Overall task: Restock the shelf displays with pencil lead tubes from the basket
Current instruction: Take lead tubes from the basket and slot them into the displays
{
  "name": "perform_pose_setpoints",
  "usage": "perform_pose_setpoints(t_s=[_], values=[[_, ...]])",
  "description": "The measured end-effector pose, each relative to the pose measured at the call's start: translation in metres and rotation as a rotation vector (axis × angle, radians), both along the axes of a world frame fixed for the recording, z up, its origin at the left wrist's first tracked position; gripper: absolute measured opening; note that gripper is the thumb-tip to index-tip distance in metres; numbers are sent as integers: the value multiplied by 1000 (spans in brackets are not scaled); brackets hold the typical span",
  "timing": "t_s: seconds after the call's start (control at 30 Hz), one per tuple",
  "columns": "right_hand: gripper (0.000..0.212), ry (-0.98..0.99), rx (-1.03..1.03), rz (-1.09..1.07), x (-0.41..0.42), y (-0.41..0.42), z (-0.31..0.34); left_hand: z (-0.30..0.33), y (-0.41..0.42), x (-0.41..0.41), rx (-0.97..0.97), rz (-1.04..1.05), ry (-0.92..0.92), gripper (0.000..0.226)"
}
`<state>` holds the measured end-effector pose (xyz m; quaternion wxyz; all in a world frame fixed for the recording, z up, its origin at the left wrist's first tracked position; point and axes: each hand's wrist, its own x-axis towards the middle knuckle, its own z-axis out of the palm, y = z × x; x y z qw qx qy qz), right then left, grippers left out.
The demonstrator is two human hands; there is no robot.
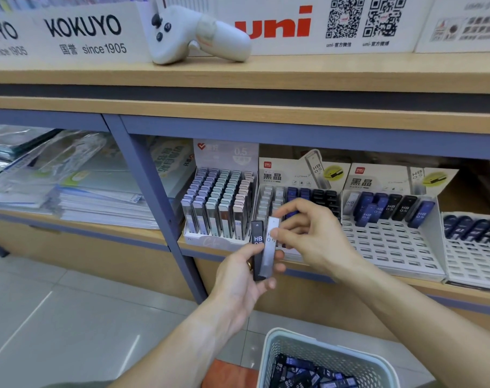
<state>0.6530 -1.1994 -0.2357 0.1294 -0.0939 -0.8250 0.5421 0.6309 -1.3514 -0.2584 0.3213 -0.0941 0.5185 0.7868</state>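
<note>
Picking a tube from the handful to slot into the display

At frame centre the left hand [245, 273] held its grip closed around two upright pencil lead tubes, a black tube [257, 249] and a pale grey tube [269, 247], while the right hand [308, 229] pinched the top of the grey one between thumb and fingers. Directly behind the hands stood the middle display [277, 175], its white column showing beside blue and black ones; to the right a second display [389, 242] had many bare slots. The basket [277, 348], lower right, held more dark tubes. The step in hand looked like drawing the grey tube free; next it would need lifting clear and lowering upright into a matching white slot.
</note>
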Motion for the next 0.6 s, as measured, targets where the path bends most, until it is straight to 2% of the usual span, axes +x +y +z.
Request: perform_pose_setpoints(t_s=[0.1, 0.23, 0.47, 0.6], values=[[25, 59, -39, -86, -3, 5, 1, -4, 1, -1, -35, 88, -38, 26], [22, 187, 105, -182, -2, 7, 1, -15, -4, -9, -165, 200, -19, 26], [20, 291, 581, -62, -4, 3, -14, -15, -9, -11, -207, 201, 45, 42], [17, 259, 647, -5, -7, 3, -20, -14, -8, -12, -178, 158, 90, 23]])
